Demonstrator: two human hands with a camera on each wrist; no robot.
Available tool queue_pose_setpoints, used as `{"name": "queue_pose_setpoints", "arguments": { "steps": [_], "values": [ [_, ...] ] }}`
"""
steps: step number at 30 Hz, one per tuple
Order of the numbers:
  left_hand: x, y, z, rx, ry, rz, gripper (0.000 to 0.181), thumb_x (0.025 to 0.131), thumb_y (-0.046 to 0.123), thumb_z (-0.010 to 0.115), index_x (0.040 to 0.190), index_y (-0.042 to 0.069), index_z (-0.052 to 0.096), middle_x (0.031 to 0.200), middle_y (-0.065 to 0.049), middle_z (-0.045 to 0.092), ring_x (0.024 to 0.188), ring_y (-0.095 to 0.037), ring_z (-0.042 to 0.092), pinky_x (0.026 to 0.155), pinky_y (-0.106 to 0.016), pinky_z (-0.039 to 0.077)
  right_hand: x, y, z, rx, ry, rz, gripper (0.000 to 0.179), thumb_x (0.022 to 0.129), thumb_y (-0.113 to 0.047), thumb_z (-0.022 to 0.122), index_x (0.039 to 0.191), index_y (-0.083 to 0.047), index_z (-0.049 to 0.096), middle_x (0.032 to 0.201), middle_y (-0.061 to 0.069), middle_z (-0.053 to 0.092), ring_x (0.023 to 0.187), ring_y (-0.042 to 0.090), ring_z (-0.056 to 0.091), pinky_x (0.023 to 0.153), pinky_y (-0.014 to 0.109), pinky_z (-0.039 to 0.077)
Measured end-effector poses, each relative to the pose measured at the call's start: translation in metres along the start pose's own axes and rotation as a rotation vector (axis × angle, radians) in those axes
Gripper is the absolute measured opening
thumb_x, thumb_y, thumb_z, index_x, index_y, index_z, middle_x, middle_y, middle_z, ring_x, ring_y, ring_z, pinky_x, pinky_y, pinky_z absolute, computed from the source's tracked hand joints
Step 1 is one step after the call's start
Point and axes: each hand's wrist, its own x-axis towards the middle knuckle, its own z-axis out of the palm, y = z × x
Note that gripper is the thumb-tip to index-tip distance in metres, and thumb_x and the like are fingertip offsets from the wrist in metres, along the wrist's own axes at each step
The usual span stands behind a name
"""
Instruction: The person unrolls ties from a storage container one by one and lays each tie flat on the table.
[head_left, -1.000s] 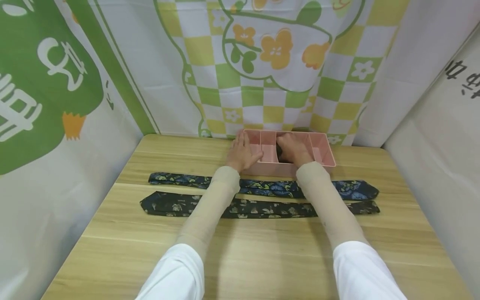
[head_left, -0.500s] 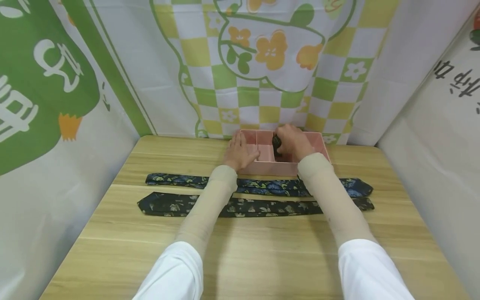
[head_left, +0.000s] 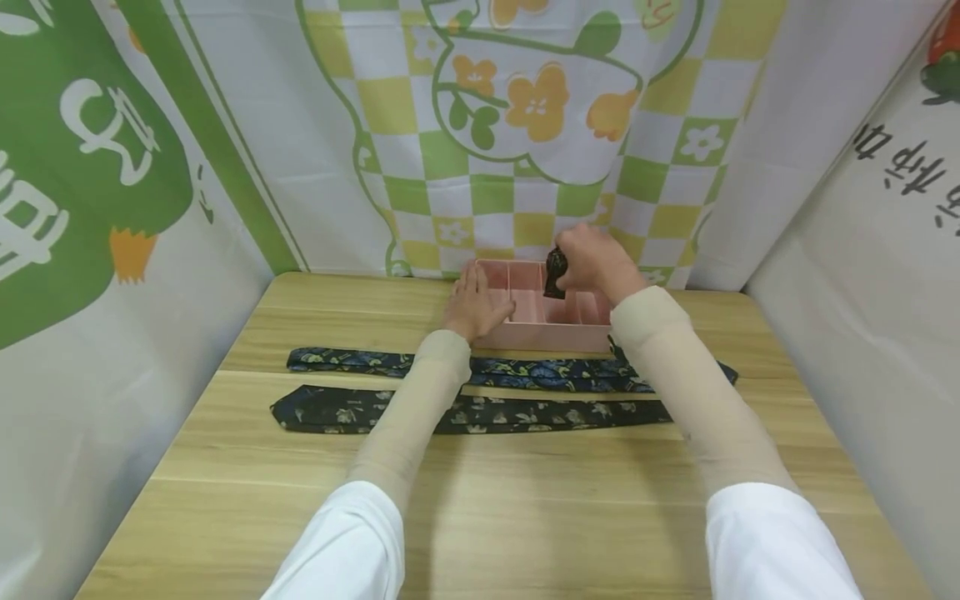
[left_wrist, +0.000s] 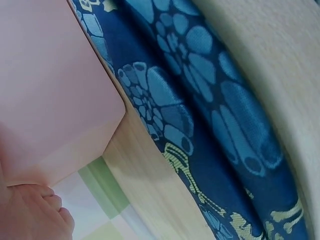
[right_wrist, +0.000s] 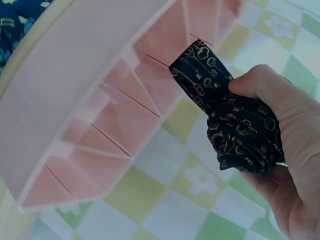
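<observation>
My right hand (head_left: 600, 262) grips a rolled-up black necktie (right_wrist: 244, 131) printed with small gold keys, a flat end of it sticking out. In the head view it is above the pink divided box (head_left: 546, 337), whose compartments show bare bottoms where visible. Fingers extended, my left hand (head_left: 474, 308) rests on the box's left end; only part of it shows in the left wrist view. In front of the box lies a blue patterned necktie (head_left: 551, 375), stretched sideways. Nearer to me a black floral necktie (head_left: 517, 415) lies parallel to it. My forearms cover parts of both.
The box stands at the back of the wooden table (head_left: 495, 517), against a green and yellow checked cloth (head_left: 405, 108). White printed sheets (head_left: 862, 275) enclose the table on the left and right.
The right hand has risen out of a middle compartment, bringing the rolled necktie up over the box. The left hand keeps its place on the box. The head view has shifted slightly.
</observation>
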Motion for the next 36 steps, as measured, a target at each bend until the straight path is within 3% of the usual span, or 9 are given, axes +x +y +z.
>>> {"name": "queue_pose_setpoints", "arguments": {
  "steps": [6,10,19,25,30,33,36],
  "values": [
    [0.001,-0.001,0.001,-0.013,-0.018,-0.005,0.102,0.105,0.065,0.041,0.167,0.0,-0.007,0.177,-0.018,-0.011,0.167,-0.032,-0.007,0.136,-0.044,0.003,-0.017,-0.006,-0.027,0.021,-0.004,0.01,0.041,0.083,-0.023,0.085,0.111,0.001,0.067,0.107,0.018,0.07,0.095,0.034,0.066,0.082,0.047,0.058],
    [0.004,-0.002,0.002,-0.005,-0.041,-0.017,0.102,0.105,0.066,0.039,0.167,0.002,-0.011,0.177,-0.017,-0.014,0.166,-0.032,-0.009,0.136,-0.043,0.0,-0.03,-0.011,-0.04,0.013,0.0,0.0,0.04,0.082,-0.027,0.086,0.105,0.0,0.066,0.1,0.016,0.067,0.088,0.032,0.062,0.075,0.044,0.056],
    [-0.001,0.001,-0.001,0.004,-0.002,-0.002,0.101,0.105,0.063,0.043,0.167,-0.001,-0.005,0.178,-0.019,-0.009,0.167,-0.033,-0.005,0.136,-0.045,0.005,-0.066,-0.028,-0.061,0.04,0.001,0.013,0.039,0.08,-0.033,0.089,0.089,-0.005,0.063,0.083,0.01,0.063,0.068,0.023,0.056,0.059,0.033,0.045],
    [-0.001,0.0,-0.001,0.023,0.003,0.002,0.101,0.105,0.063,0.043,0.167,-0.001,-0.004,0.178,-0.02,-0.007,0.167,-0.034,-0.003,0.136,-0.044,0.005,-0.093,-0.042,-0.061,0.088,-0.016,0.016,0.035,0.08,-0.034,0.087,0.085,-0.008,0.065,0.076,0.009,0.065,0.06,0.021,0.057,0.054,0.031,0.046],
    [0.0,0.0,-0.001,0.016,-0.001,0.0,0.102,0.105,0.064,0.042,0.167,-0.001,-0.006,0.178,-0.019,-0.007,0.167,-0.033,-0.003,0.136,-0.044,0.005,-0.115,-0.052,-0.055,0.151,-0.078,0.028,0.034,0.082,-0.036,0.084,0.077,-0.011,0.061,0.065,0.002,0.054,0.051,0.014,0.045,0.051,0.028,0.038],
    [0.001,0.0,-0.001,0.031,-0.012,-0.002,0.103,0.104,0.068,0.039,0.167,0.0,-0.007,0.178,-0.019,-0.009,0.167,-0.033,-0.005,0.136,-0.044,0.005,-0.125,-0.056,-0.046,0.17,-0.095,0.035,0.037,0.081,-0.037,0.084,0.071,-0.013,0.056,0.059,-0.004,0.043,0.052,0.013,0.037,0.056,0.029,0.036],
    [0.003,-0.001,0.001,0.036,-0.02,-0.006,0.104,0.104,0.068,0.038,0.167,0.0,-0.009,0.177,-0.018,-0.011,0.167,-0.033,-0.006,0.136,-0.044,0.004,-0.134,-0.059,-0.035,0.192,-0.104,0.064,0.035,0.078,-0.039,0.083,0.078,-0.011,0.062,0.062,-0.004,0.048,0.058,0.016,0.041,0.063,0.032,0.042]
  ]
}}
